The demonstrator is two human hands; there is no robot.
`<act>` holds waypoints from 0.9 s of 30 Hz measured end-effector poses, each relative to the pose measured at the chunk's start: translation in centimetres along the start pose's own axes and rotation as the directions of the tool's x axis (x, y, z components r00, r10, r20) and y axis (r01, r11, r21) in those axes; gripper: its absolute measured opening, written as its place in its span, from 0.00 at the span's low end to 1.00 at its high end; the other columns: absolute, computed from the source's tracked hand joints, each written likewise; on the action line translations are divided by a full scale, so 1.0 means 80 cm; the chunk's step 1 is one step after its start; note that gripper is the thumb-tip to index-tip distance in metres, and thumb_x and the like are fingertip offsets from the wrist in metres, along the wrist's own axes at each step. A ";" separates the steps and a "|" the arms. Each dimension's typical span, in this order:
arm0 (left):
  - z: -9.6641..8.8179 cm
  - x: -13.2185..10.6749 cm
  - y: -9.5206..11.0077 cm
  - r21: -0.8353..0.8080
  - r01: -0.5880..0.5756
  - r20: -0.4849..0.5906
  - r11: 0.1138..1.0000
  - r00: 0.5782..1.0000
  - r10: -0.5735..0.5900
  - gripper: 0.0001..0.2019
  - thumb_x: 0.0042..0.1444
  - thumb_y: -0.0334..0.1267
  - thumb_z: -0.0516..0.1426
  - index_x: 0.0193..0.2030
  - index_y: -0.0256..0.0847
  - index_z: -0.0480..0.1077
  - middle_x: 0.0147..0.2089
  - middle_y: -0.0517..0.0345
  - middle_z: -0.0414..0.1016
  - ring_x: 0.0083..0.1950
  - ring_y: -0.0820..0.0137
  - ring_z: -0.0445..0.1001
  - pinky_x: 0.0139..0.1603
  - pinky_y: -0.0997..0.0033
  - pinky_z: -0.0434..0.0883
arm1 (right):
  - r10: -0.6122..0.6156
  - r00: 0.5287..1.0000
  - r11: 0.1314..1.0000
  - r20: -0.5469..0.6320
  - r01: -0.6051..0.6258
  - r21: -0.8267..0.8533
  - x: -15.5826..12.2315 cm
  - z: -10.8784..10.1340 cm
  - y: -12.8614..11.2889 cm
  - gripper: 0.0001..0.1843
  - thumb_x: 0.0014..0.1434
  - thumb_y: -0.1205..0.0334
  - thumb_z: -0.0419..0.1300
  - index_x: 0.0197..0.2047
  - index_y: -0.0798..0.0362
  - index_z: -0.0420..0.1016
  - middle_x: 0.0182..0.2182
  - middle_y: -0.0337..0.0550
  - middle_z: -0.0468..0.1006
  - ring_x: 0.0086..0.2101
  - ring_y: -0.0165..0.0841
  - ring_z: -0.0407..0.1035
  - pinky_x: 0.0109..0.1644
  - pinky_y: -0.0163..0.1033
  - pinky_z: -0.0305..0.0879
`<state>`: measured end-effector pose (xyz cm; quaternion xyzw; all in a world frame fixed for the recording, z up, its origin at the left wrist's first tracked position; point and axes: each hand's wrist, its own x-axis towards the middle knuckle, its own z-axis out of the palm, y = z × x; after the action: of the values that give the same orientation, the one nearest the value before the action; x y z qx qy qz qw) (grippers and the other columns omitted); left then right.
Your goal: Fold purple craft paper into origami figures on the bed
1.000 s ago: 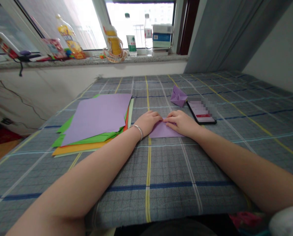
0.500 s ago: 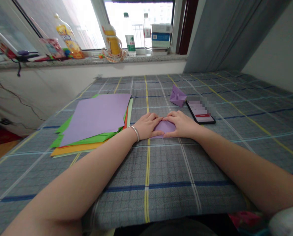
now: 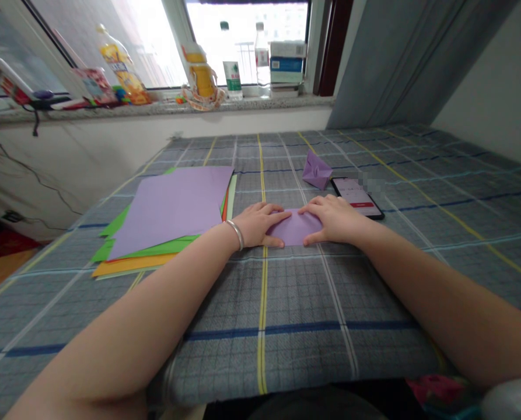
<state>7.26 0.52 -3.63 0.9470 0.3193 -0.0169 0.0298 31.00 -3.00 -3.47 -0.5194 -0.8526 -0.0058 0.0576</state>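
A small folded purple paper lies on the plaid bedsheet between my hands. My left hand rests on its left side, fingers extended flat and pressing down, a silver bracelet at the wrist. My right hand presses the paper's right side, fingers flat with the thumb along the near edge. Both hands touch the paper and lie a little apart.
A stack of coloured sheets, purple on top, lies to the left. Beyond the hands sit a folded purple paper figure and a phone. Bottles and boxes line the windowsill. A grey curtain hangs at the right.
My hands have slid apart along the folded purple paper, flattening it, so more of the paper shows between them.
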 end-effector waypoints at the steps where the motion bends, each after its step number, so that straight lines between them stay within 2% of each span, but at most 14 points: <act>1: -0.001 -0.002 -0.004 -0.005 0.010 0.011 1.000 1.000 -0.010 0.40 0.53 0.60 0.58 0.69 0.47 0.54 0.69 0.45 0.56 0.65 0.51 0.57 0.65 0.52 0.53 | 0.013 1.000 1.000 -0.004 -0.013 -0.010 -0.001 -0.001 0.002 0.42 0.42 0.34 0.66 0.57 0.46 0.72 0.52 0.50 0.73 0.49 0.51 0.64 0.52 0.54 0.59; 6: -0.009 -0.013 -0.019 -0.031 0.068 0.098 0.997 0.993 -0.065 0.43 0.49 0.61 0.60 0.69 0.52 0.53 0.72 0.48 0.50 0.69 0.47 0.50 0.66 0.46 0.48 | 0.056 0.998 0.998 -0.003 -0.056 -0.040 -0.009 -0.005 0.014 0.40 0.40 0.35 0.67 0.54 0.46 0.75 0.50 0.50 0.74 0.49 0.53 0.64 0.50 0.54 0.59; 13: -0.016 -0.014 -0.015 -0.066 0.107 0.145 0.992 0.985 -0.096 0.44 0.48 0.58 0.62 0.70 0.51 0.51 0.72 0.47 0.48 0.71 0.44 0.46 0.66 0.42 0.46 | 0.078 0.996 0.995 0.030 -0.076 -0.066 -0.017 -0.008 0.025 0.38 0.40 0.38 0.69 0.53 0.47 0.76 0.50 0.51 0.75 0.49 0.53 0.65 0.50 0.54 0.59; 22: -0.012 -0.018 -0.029 -0.118 0.067 0.208 0.991 0.977 -0.041 0.45 0.50 0.59 0.58 0.71 0.53 0.44 0.74 0.51 0.38 0.73 0.47 0.40 0.67 0.45 0.46 | 0.053 0.991 0.995 0.127 -0.041 -0.090 -0.023 -0.015 0.036 0.33 0.43 0.42 0.68 0.51 0.47 0.75 0.51 0.48 0.76 0.48 0.50 0.68 0.49 0.51 0.62; 27: -0.016 -0.021 -0.035 -0.179 0.068 0.241 0.981 0.970 -0.023 0.45 0.48 0.52 0.61 0.71 0.52 0.46 0.74 0.50 0.38 0.74 0.49 0.38 0.67 0.46 0.48 | 0.055 0.988 0.998 0.142 -0.051 -0.031 -0.025 -0.013 0.041 0.31 0.43 0.45 0.69 0.49 0.48 0.75 0.51 0.48 0.75 0.48 0.49 0.68 0.50 0.51 0.63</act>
<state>4.26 1.78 -2.42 0.9236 0.3352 -0.1011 0.1560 34.96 -3.36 -2.79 -0.5415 -0.8403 0.0213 -0.0107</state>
